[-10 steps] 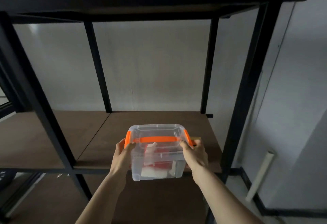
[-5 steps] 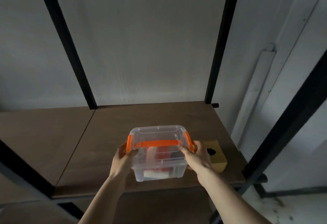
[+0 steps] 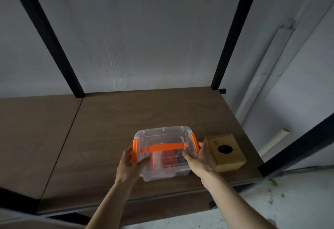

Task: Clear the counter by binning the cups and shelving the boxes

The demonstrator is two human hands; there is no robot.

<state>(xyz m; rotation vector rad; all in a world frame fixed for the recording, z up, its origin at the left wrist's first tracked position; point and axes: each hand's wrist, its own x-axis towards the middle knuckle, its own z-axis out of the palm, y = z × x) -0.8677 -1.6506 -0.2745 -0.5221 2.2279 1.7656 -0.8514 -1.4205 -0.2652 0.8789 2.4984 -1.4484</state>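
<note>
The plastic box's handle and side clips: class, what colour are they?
Orange, on a clear plastic box; the handle shows best in the head view.

A brown wooden shelf (image 3: 112,127) on a black metal frame (image 3: 233,35) carries a clear plastic box (image 3: 163,153) near its front edge; a small wooden box (image 3: 225,151) sits at its 3 o'clock.

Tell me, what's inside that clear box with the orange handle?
Through the clear box, something red and something white show. What they are stays unclear; the lid, orange handle and both hands hide the rest.
</note>
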